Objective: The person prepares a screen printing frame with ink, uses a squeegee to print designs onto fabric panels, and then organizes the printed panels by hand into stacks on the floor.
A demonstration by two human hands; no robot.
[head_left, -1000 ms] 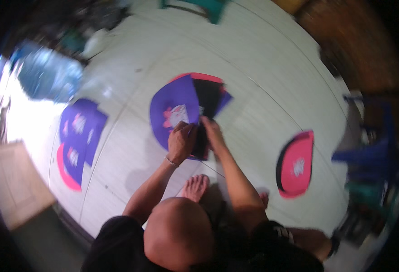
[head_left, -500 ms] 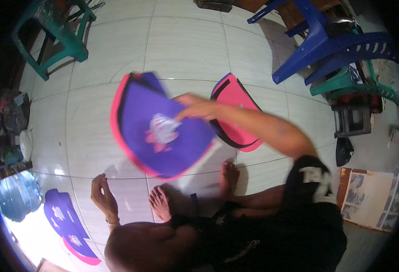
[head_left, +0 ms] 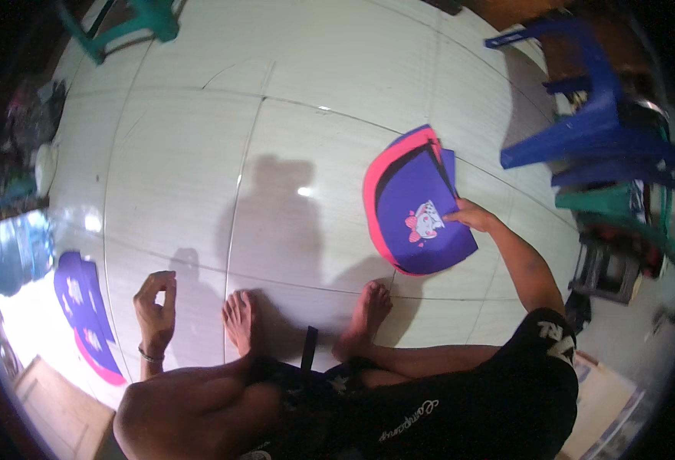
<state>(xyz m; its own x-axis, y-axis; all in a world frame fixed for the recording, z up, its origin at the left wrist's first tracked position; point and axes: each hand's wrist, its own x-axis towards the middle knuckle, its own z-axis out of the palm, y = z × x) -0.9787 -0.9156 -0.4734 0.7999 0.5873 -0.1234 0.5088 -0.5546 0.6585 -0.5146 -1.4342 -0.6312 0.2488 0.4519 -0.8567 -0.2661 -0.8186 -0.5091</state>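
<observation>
My right hand [head_left: 471, 215] pinches the right edge of a purple fabric panel [head_left: 423, 184] with a white and pink cartoon animal printed on it. A curved pink border and a black strip show along the panel's left side. It lies over the pink panel on the tiles, which it now mostly hides, so I cannot tell how many layers are there. Off to the left, my left hand [head_left: 156, 310] hovers over the floor, fingers curled to the thumb, with nothing visible in it. Beyond it, more purple panels [head_left: 84, 295] with similar prints lie on the floor, one edged in pink.
Blue plastic chairs [head_left: 583, 138] stand at the far right, with a dark stool [head_left: 604, 268] below them. A green stool [head_left: 142, 23] is at the top left. At the left edge lies a large blue water bottle [head_left: 17, 249]. My bare feet [head_left: 240, 318] rest on the tiles.
My right hand has carried the purple panel rightward and down over the pink panel. My left hand stays curled at the left. The view has shifted.
</observation>
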